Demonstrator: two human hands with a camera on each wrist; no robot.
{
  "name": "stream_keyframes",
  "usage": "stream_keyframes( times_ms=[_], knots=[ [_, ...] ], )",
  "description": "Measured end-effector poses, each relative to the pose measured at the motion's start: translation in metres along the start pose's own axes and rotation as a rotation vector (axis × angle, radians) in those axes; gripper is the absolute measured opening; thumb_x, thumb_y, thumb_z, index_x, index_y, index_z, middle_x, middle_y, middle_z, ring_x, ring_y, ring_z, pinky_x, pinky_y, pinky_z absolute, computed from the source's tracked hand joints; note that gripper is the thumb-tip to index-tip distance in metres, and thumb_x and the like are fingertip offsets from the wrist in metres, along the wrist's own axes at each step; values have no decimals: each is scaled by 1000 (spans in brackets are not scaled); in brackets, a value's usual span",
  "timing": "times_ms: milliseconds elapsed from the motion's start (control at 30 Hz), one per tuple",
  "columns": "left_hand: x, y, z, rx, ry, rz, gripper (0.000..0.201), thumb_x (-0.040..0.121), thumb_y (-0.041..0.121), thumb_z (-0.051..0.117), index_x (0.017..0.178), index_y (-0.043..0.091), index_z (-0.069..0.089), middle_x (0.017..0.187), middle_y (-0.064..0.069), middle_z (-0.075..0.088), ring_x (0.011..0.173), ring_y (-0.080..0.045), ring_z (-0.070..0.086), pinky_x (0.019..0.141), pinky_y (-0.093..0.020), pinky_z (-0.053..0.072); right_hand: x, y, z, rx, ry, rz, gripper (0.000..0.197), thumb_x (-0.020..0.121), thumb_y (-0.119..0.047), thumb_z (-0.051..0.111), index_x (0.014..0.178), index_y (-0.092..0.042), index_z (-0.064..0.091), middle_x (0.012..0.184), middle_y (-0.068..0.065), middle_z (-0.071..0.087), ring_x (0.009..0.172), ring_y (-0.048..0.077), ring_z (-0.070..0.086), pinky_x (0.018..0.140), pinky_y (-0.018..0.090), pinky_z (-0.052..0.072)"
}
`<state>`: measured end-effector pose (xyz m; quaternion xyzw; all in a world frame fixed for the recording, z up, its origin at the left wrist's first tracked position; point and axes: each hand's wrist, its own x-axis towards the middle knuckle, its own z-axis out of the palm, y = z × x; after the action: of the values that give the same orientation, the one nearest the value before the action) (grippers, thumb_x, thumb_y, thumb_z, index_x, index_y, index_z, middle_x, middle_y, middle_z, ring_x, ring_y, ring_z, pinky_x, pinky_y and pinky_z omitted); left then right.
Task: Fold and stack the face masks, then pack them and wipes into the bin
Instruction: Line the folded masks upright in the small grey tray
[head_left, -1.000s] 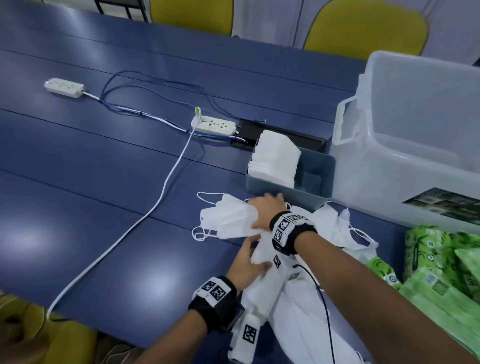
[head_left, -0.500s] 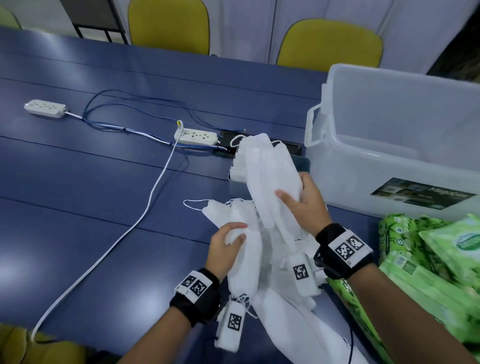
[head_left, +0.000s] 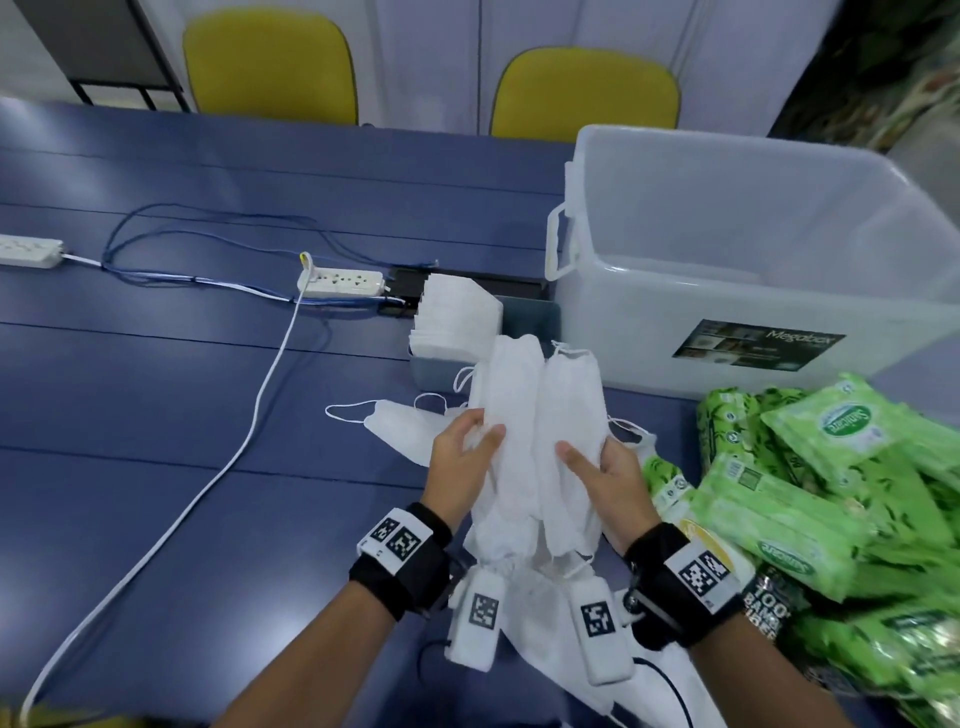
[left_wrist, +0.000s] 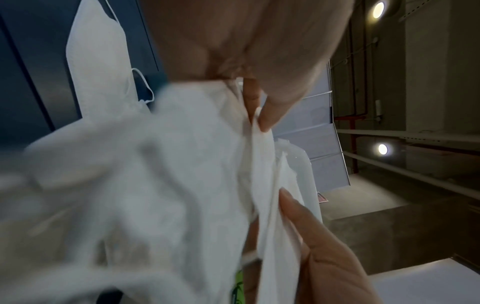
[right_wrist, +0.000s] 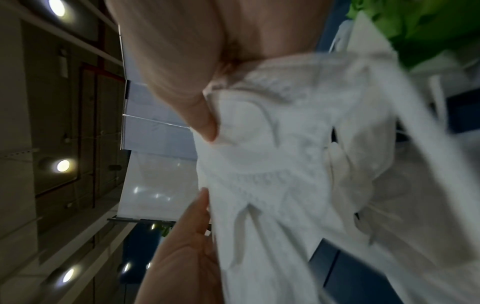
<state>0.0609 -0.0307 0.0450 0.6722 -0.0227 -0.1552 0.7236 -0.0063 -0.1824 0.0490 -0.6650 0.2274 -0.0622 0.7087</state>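
Two hands (head_left: 540, 467) now gripping lifted face masks (head_left: 540, 415) off the table (head_left: 156, 415), ready for folding.

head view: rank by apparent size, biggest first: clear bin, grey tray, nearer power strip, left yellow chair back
1. clear bin, by far
2. left yellow chair back, though it stands farther off
3. grey tray, partly hidden behind the stacked masks
4. nearer power strip

Only tray versus chair is unsure, given the distance.
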Motion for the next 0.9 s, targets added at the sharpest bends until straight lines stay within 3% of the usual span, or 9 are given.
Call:
stream_keyframes(
  times_ms=[100, 233, 333, 467, 633, 700, 767, 833, 900],
  knots=[
    [-1, -1, 2, 86, -18, 25, 7, 91, 9, 60, 97, 7, 64, 102, -8, 66, 89, -13, 61, 80, -15, 50, -6, -3, -9, -69, 13, -58, 25, 82, -4, 71, 105, -12, 65, 101, 3, 72, 94, 21, 68, 79, 32, 56],
    [-1, 3, 2, 8, 62, 4, 24, 98, 12, 46, 87, 11, 67, 96, 3, 66, 93, -10, 58, 79, -5, 42, -3, -22, -22, -10, 49, -217, 40, 79, 14, 64, 84, -25, 74, 85, -10, 74, 82, 6, 67, 74, 22, 53],
    [0, 7, 0, -24, 63, -68, 42, 102, 26, 36, 85, 12, 71, 104, -2, 68, 104, -16, 56, 89, -16, 41, 2, -28, -28, 19, -15, -326, 68, 71, 31, 53, 68, -32, 77, 115, -9, 65, 111, 11, 58, 94, 21, 47],
    [-1, 14, 3, -58, -42, -141, 45, 102, 31, 37, 96, 2, 71, 102, 9, 63, 94, -5, 57, 71, -5, 43, 5, -28, -21, -29, -20, -338, 51, 73, 18, 63, 57, -28, 76, 137, 1, 42, 128, 12, 40, 96, 8, 39],
    [1, 6, 4, -25, -116, -141, 13, 88, 21, 64, 94, 10, 70, 103, 7, 68, 105, -11, 59, 93, -16, 43, 9, -18, -15, 56, -25, -285, 30, 59, 7, 76, 69, -22, 79, 138, -3, 40, 134, 14, 36, 110, 41, 37],
    [0, 2, 5, 19, -121, -133, 12, 85, 25, 67, 93, 16, 68, 103, 8, 68, 107, -10, 59, 97, -21, 41, 11, -19, -18, 149, -37, -241, 44, 46, 5, 81, 89, -3, 77, 144, -1, 38, 126, 3, 46, 99, 33, 48],
    [-1, 0, 6, 14, -107, -136, 15, 86, 27, 66, 95, 15, 68, 104, 9, 67, 107, -7, 58, 93, -18, 41, 10, -16, -21, 244, -40, -233, 52, 52, 17, 72, 104, 15, 65, 148, 1, 36, 106, -12, 55, 79, 16, 52],
    [-1, 0, 7, -27, -111, -178, 21, 90, 28, 61, 97, 10, 68, 103, 10, 66, 101, 1, 58, 84, -10, 42, 10, -16, -16, 260, -38, -241, 33, 60, 26, 63, 85, 7, 73, 148, -2, 36, 107, -11, 54, 78, 14, 51],
    [2, -4, 7, -51, -171, -223, 30, 90, 35, 61, 96, 6, 68, 105, 6, 67, 101, 2, 59, 89, -13, 42, 13, -11, -12, 237, -24, -235, 44, 62, 22, 68, 75, -19, 79, 146, -1, 37, 122, 0, 49, 90, 26, 52]
  ],
)
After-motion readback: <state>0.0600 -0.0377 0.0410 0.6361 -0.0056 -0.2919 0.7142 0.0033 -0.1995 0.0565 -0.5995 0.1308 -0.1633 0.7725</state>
